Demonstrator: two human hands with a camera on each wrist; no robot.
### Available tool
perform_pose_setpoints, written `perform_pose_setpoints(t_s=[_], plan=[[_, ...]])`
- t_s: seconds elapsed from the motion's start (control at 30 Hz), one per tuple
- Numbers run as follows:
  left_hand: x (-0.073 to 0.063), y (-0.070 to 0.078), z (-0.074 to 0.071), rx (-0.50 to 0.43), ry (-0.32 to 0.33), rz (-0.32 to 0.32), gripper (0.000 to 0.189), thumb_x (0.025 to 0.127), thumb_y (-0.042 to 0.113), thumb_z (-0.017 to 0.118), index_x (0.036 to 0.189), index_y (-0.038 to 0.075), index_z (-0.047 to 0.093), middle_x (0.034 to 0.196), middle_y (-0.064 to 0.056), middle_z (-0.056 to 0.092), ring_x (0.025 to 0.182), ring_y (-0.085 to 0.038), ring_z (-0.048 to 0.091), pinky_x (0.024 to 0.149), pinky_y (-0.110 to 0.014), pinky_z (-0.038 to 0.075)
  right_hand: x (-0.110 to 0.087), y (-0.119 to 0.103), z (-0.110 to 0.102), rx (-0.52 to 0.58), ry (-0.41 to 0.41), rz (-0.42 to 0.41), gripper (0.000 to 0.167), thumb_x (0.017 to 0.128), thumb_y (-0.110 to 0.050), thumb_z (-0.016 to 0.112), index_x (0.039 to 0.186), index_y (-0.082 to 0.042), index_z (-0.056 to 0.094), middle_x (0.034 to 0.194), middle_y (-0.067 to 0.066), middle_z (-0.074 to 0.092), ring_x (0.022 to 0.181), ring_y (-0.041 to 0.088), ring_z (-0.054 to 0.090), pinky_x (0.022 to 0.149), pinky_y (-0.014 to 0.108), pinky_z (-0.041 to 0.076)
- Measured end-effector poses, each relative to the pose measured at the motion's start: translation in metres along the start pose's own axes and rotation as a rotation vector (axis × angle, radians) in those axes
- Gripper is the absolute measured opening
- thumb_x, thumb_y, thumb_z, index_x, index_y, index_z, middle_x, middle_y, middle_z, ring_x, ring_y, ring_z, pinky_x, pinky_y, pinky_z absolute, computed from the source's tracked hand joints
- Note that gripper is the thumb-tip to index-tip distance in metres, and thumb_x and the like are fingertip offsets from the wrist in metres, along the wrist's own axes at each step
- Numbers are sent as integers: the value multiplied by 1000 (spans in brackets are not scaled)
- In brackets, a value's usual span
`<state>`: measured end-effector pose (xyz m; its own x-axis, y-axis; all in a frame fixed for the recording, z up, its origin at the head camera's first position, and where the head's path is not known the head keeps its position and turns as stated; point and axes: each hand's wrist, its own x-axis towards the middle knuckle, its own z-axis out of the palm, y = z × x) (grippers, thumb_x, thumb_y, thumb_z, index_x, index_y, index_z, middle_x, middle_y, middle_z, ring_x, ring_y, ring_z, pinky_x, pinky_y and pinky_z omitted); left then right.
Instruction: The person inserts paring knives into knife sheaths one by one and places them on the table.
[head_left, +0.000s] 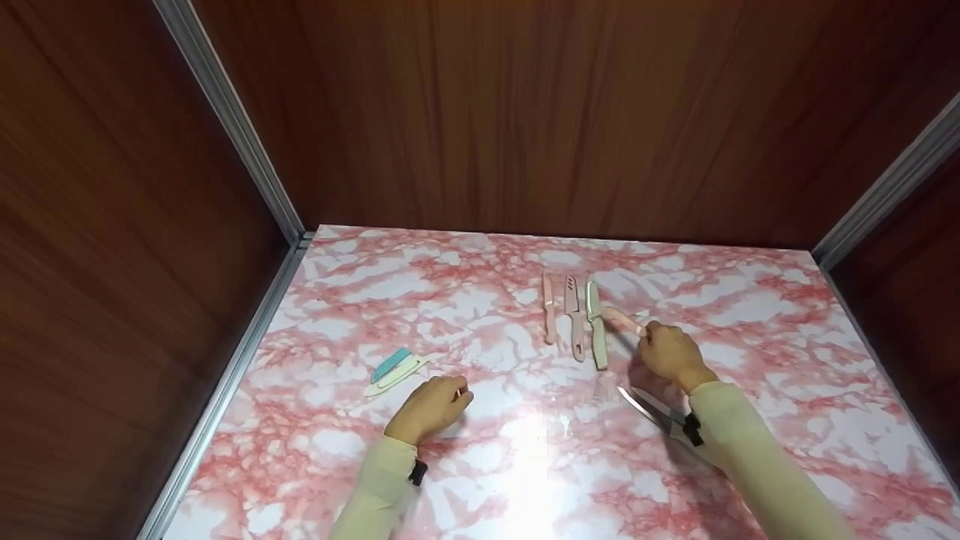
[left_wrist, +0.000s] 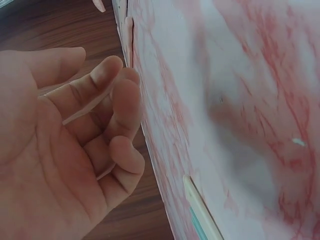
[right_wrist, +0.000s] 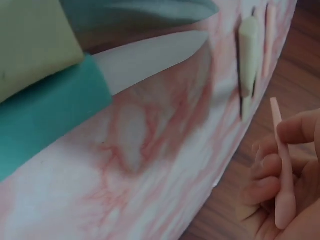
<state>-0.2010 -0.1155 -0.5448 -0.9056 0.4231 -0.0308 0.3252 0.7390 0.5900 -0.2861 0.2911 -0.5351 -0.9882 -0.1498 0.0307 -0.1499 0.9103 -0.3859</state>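
My right hand grips a slim pink knife by its handle, the blade end pointing left toward a row of knives. In the right wrist view, thumb and fingers wrap that pink knife above the table. The row holds a pink knife, a dusty-pink knife with slots in its blade and a pale green knife, side by side. My left hand hovers with loosely bent fingers and nothing in them, near a teal blade cover and a pale green blade cover.
Under my right forearm lie two bare-bladed knives, one with a teal handle, the other with a cream handle; the sleeve partly hides them in the head view. Dark wood panels wall in the marbled table at the back and sides.
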Motion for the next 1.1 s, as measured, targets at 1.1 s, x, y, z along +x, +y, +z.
perform_pose_setpoints(t_s=[1.1], plan=[[-3, -1, 3, -63, -30, 14, 19, 97, 19, 50, 79, 14, 56, 64, 8, 49, 57, -7, 43, 56, -26, 38, 31, -9, 25, -3, -87, 187, 21, 85, -11, 50, 86, 8, 59, 88, 25, 54, 81, 44, 58, 71, 54, 47]])
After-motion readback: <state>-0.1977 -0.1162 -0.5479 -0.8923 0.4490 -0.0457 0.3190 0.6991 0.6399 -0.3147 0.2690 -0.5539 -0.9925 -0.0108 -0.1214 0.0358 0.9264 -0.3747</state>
